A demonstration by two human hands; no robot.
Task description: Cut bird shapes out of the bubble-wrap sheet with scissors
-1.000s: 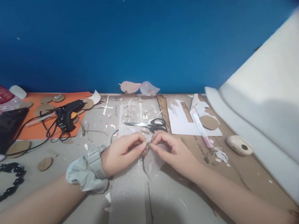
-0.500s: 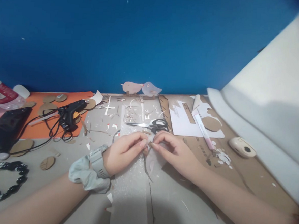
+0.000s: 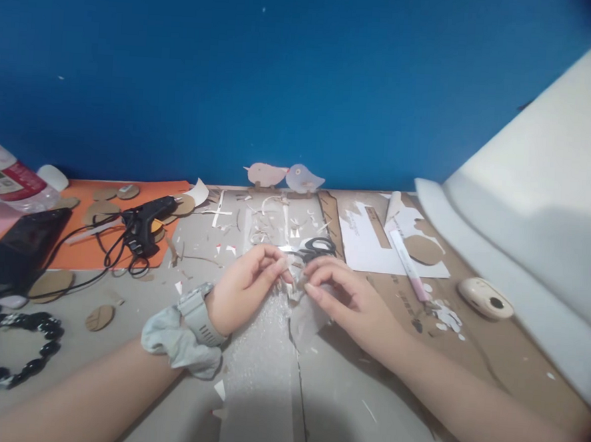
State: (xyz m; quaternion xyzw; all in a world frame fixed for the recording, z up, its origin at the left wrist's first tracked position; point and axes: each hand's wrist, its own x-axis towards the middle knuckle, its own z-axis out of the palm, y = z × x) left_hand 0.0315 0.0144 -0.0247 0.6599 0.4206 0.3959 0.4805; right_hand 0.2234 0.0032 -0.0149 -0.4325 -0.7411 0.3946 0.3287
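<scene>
My left hand, with a grey watch and a pale scrunchie at its wrist, pinches thumb and fingers at a small whitish, see-through piece. Opposite it, my right hand has bent fingers and thumb at the piece's other side. What exactly the piece is, I cannot make out. Just beyond the fingertips lie black-handled scissors, partly hidden. Below the hands runs a strip of bubble wrap.
Pink and bluish bird cutouts stand by the blue wall. At left, a glue gun rests on orange paper, near a phone and a bead bracelet. A marker and a cream oval device lie right.
The view has shifted slightly, so the scene sits a little farther right. My fingers have moved a little around the small piece, and more of its see-through surface shows.
</scene>
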